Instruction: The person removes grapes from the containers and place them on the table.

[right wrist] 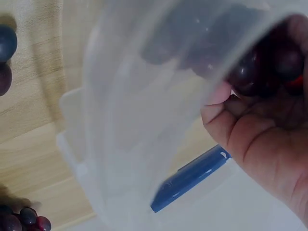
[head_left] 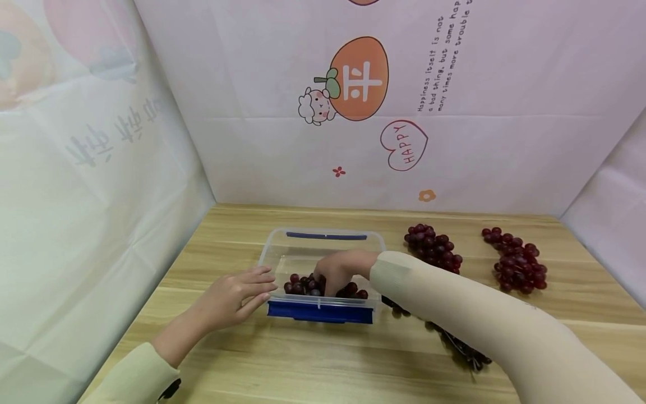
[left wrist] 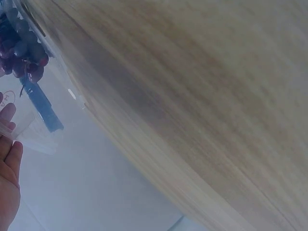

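A clear plastic container (head_left: pixel 272 252) with blue clip latches (head_left: pixel 320 312) stands on the wooden table. Inside it, along the near wall, lies a bunch of dark red grapes (head_left: pixel 299 288). My right hand (head_left: pixel 339 272) reaches down into the container, fingers curled around part of that bunch. In the right wrist view the grapes (right wrist: pixel 284 62) sit against its palm, and the cloudy wall hides some of them. My left hand (head_left: pixel 237 294) rests its nearly straight fingers on the container's left rim; the left wrist view catches only part of these fingers (left wrist: pixel 13 156).
Right of the container lie two bunches of grapes, one nearer (head_left: pixel 434 247) and one farther right (head_left: pixel 520 261). A dark cluster (head_left: pixel 466 350), partly under my right sleeve (head_left: pixel 469 303), lies closer to me. Printed cloth walls (head_left: pixel 282 168) border the table (head_left: pixel 313 365).
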A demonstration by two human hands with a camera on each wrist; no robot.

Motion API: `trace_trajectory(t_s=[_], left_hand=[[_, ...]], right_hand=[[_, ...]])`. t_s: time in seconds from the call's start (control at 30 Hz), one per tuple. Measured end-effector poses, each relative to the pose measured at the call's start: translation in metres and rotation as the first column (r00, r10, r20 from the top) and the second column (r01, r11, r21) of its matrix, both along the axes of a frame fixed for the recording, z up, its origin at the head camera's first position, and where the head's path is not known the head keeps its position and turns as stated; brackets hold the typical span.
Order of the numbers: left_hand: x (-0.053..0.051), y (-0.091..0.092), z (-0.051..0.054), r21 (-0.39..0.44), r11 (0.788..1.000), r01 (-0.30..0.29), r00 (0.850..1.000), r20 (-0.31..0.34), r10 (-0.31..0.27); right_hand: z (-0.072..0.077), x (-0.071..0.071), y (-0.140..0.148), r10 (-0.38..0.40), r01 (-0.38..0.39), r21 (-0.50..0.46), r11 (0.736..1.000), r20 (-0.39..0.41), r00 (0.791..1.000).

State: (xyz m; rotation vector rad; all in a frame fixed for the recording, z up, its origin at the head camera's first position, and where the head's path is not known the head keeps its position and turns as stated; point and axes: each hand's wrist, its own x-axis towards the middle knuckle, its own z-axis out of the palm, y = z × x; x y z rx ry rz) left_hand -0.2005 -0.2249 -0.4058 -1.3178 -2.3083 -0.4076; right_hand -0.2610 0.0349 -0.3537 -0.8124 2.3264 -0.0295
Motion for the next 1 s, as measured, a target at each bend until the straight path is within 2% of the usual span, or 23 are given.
trace_trajectory(t_s=[0.23,0.43,0.57,0.77,0.87,0.93,1.0], left_hand=[[0.000,0.000,0.001,-0.003,1.000,-0.002,1.000,0.001,0.002],[0.001,0.000,0.001,-0.011,1.000,-0.006,1.000,0.004,0.006],[0.002,0.000,-0.001,-0.002,1.000,-0.002,1.000,0.002,0.002],[0.002,0.000,-0.003,0.009,1.000,0.003,1.000,0.005,-0.003],[0.002,0.000,-0.003,0.008,1.000,0.005,1.000,0.003,-0.005],[0.001,0.000,-0.002,0.008,1.000,0.005,1.000,0.002,-0.005],[0.001,0.000,-0.002,0.008,1.000,0.003,1.000,0.001,-0.003]], right_hand=[[0.009,0.002,0.005,-0.054,0.054,-0.074,0.996,-0.002,0.999],[0.017,0.002,0.010,-0.038,0.035,-0.104,0.994,-0.029,0.999],[0.023,0.004,0.013,-0.008,-0.003,-0.107,0.994,-0.096,0.995],[0.027,0.008,0.019,0.014,-0.041,-0.124,0.991,-0.210,0.978],[0.029,0.014,0.022,0.011,-0.055,-0.147,0.988,-0.286,0.958],[0.030,0.019,0.025,0.008,-0.077,-0.177,0.981,-0.362,0.932],[0.031,0.022,0.028,0.004,-0.110,-0.210,0.971,-0.448,0.894]])
